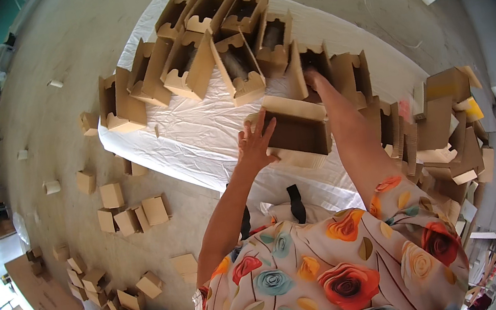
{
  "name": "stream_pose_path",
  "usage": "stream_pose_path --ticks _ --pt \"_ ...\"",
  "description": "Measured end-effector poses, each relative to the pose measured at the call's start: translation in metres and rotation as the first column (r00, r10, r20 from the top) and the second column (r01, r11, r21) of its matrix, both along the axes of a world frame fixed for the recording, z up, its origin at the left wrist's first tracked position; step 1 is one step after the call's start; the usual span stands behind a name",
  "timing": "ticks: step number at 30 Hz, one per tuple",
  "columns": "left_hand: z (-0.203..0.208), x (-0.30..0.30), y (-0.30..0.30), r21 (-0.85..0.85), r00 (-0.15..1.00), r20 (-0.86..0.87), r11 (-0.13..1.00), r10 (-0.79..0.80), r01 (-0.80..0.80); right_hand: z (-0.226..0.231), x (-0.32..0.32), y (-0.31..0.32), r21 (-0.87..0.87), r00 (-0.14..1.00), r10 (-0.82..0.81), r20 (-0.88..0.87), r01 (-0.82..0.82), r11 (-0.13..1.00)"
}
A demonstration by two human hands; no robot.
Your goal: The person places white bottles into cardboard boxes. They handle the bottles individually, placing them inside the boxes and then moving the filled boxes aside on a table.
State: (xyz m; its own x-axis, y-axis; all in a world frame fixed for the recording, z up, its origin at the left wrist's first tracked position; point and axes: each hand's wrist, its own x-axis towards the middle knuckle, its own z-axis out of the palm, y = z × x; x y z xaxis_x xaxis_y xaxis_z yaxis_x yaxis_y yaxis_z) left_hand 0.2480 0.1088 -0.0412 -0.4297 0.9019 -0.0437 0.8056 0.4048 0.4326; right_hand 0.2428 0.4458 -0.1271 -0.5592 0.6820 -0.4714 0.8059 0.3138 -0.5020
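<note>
1. About nine open folded cardboard boxes stand in a cluster point(213, 45) on the white-covered table point(195, 137); many more lie scattered on the floor point(115, 250).
2. One open brown cardboard box point(295, 130) sits tilted between both hands.
3. The left hand point(255, 144), fingers spread, presses the box's left end.
4. The right hand point(315, 77) reaches over its far edge; its grasp cannot be made out.

I saw an open cardboard box point(295, 129) at frame centre on the sheet-covered table point(195, 137), between my left hand point(254, 143) and right hand point(313, 76), rows of assembled boxes point(213, 45) behind it, flat blanks point(447, 127) stacked right, loose boxes point(123, 217) on the floor lower left.
</note>
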Motion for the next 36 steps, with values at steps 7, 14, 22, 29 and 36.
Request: stream_pose_path --ticks 7,14,22,29,36 --pt "-0.001 -0.006 0.009 -0.020 1.000 -0.006 0.999 -0.027 0.027 0.053 0.020 -0.014 -0.136 0.891 -0.071 -0.449 0.010 0.991" --pt "-0.005 -0.008 0.006 -0.052 0.997 -0.064 0.998 -0.045 0.042 0.160 0.051 -0.066 -0.059 0.612 -0.106 -0.784 0.098 0.993" --pt "-0.009 -0.007 -0.004 0.001 0.994 -0.057 0.996 -0.091 0.092 0.190 0.126 -0.192 0.242 0.688 0.298 -0.662 -0.180 0.953" --pt "-0.002 -0.006 -0.013 -0.039 0.982 -0.107 0.987 -0.157 0.154 0.097 0.108 -0.206 0.245 0.917 0.395 -0.060 -0.370 0.896" --pt "-0.007 -0.015 -0.016 -0.007 0.962 -0.143 0.973 -0.231 0.233 0.084 0.116 -0.223 0.374 0.901 0.330 -0.281 -0.214 0.902"
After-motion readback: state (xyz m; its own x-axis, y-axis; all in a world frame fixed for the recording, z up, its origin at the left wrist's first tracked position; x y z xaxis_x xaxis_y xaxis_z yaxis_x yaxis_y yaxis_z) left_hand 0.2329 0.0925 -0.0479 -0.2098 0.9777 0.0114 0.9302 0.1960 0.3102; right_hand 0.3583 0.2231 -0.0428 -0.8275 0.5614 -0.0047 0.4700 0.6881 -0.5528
